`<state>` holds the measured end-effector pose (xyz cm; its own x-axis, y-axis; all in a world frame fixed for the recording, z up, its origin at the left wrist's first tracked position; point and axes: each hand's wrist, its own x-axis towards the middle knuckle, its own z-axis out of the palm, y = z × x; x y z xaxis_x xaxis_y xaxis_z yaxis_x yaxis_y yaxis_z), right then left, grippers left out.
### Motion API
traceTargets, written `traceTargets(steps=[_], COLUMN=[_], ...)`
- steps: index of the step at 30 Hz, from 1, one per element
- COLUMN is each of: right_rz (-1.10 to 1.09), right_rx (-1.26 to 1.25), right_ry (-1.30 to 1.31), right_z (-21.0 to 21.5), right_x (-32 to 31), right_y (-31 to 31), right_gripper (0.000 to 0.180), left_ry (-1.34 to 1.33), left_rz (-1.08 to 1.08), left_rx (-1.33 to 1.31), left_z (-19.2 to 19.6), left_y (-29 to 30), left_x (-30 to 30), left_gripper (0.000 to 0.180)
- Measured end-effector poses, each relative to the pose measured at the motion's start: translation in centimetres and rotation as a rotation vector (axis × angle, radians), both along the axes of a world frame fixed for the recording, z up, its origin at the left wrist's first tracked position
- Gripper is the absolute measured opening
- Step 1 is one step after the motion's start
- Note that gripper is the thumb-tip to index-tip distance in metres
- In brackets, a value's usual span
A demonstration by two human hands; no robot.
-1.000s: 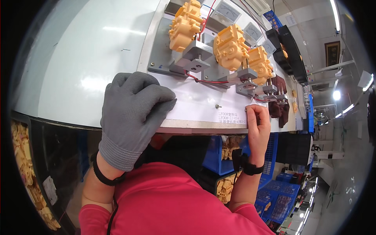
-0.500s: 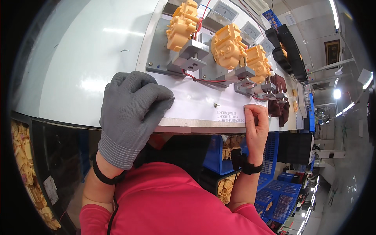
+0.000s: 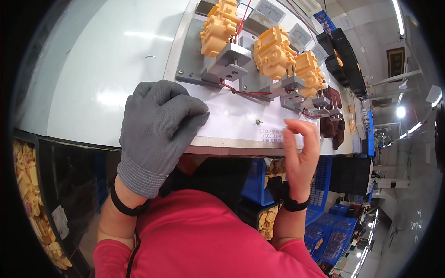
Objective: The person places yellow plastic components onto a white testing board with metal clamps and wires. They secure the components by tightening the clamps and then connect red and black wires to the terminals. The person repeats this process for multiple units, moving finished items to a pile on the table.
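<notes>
My left hand (image 3: 155, 127), in a grey knitted glove, rests curled at the front of the worktable, left of the test board. Its fingers fold inward, so anything inside them is hidden. My bare right hand (image 3: 303, 160) hovers over the board's front edge, thumb and forefinger a little apart with nothing seen between them. A small metal toggle switch (image 3: 259, 122) on the white board (image 3: 218, 118) is just left of its fingertips. Behind stand three yellow-orange plastic gearbox housings, the left (image 3: 218, 30), middle (image 3: 273, 53) and right one (image 3: 309, 72), on grey metal fixtures (image 3: 234, 60).
Several analog panel meters (image 3: 267, 12) line the back, with red wires (image 3: 250, 92) along the fixtures. A dark red cloth (image 3: 333, 127) lies at the right. Blue crates (image 3: 255, 185) and a dark bin of yellow parts (image 3: 28, 185) sit below the table edge.
My right thumb and forefinger have parted from a near pinch, and the hand has tilted slightly left. My left hand stays in place. The view has shifted slightly.
</notes>
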<state>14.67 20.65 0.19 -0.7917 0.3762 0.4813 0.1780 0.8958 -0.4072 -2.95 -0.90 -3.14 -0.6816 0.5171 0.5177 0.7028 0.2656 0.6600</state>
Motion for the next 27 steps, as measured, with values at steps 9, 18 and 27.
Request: traceTargets(steps=[9,18,27], right_rz=[0.070,0.046,0.039], right_rx=[-0.013,-0.144,-0.111], right_ry=[-0.085,-0.095,-0.078], right_z=[-0.9,-1.1,-1.3], right_x=[-2.8,-3.0,-3.0], right_y=[-1.7,-1.7,-1.7], right_gripper=[0.013,0.008,0.008], left_ry=[-0.010,-0.031,-0.054], left_rz=[-0.008,-0.028,-0.045], left_rx=[0.035,0.032,-0.032], left_z=[0.0,0.1,0.4], left_y=[0.1,-0.1,-0.4], left_x=[-0.1,-0.1,-0.1], left_gripper=[0.010,0.011,0.014])
